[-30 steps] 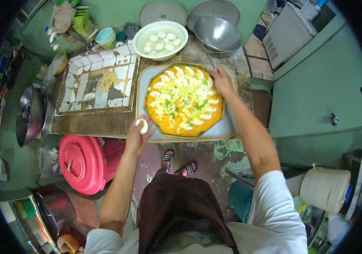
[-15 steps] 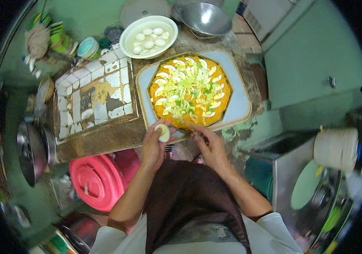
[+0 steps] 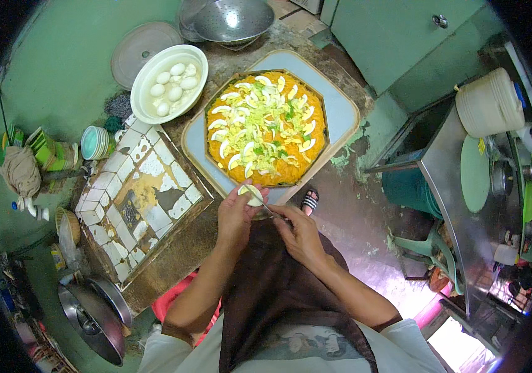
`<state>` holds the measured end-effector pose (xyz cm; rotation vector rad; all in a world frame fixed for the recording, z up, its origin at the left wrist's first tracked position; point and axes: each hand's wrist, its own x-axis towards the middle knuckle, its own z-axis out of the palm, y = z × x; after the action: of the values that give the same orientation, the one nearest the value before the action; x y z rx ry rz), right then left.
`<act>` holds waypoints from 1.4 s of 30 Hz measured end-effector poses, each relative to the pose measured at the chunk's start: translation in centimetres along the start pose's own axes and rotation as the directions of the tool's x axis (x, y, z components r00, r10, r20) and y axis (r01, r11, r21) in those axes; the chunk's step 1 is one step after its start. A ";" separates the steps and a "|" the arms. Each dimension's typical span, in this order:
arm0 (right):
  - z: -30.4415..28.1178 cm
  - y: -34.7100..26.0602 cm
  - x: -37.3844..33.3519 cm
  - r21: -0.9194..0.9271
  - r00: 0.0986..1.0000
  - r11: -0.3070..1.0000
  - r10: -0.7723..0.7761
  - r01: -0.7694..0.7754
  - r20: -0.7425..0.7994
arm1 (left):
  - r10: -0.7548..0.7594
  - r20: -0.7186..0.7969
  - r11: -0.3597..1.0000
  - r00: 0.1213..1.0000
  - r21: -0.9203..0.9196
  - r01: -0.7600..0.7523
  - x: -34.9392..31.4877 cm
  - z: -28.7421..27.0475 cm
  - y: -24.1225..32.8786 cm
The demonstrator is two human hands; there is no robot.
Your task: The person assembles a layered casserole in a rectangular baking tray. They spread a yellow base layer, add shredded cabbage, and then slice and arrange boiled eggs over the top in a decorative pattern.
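Observation:
My left hand (image 3: 236,212) is closed on a piece of boiled egg (image 3: 253,196), its pale cut face turned up. Close beside it, my right hand (image 3: 298,233) grips a thin knife (image 3: 268,211), whose blade reaches toward the egg. Just beyond both hands lies an eight-sided tray of orange noodles (image 3: 311,163), topped with chopped greens and curved egg slices around the edge. The noodle tray rests on a pale blue, wood-rimmed board (image 3: 342,118). Far left of it, a white bowl (image 3: 201,65) holds several peeled eggs (image 3: 174,93) in cloudy water.
A tiled sink (image 3: 117,233) with broken tiles is at the left. A metal colander (image 3: 232,22) stands at the back of the counter. Stacked bowls (image 3: 95,143) sit by the left wall. At the right are a metal counter (image 3: 446,177) and a green chair (image 3: 431,245).
My hands have come together, bringing the knife up against the egg. The view has turned, so the noodle tray and bowl sit further left and the right-hand floor shows.

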<state>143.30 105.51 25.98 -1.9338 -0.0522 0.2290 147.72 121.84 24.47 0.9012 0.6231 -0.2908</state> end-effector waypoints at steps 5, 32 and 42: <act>1.7 1.0 0.1 0.078 0.996 0.996 0.042 -0.036 -0.079 | -0.083 0.076 0.990 0.994 0.120 0.073 0.8 -0.4 2.3; -2.4 2.9 2.3 0.378 0.959 0.882 0.275 -0.282 0.073 | -0.041 0.025 0.983 0.999 0.182 0.035 2.4 3.8 1.2; -4.6 3.0 0.7 0.106 1.000 0.994 -0.010 0.012 -0.018 | -0.039 0.056 0.998 0.998 0.059 0.035 1.0 5.4 0.1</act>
<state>144.66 100.33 24.71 -1.8296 -0.0386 0.2036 150.63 117.60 26.44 0.9350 0.5817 -0.3682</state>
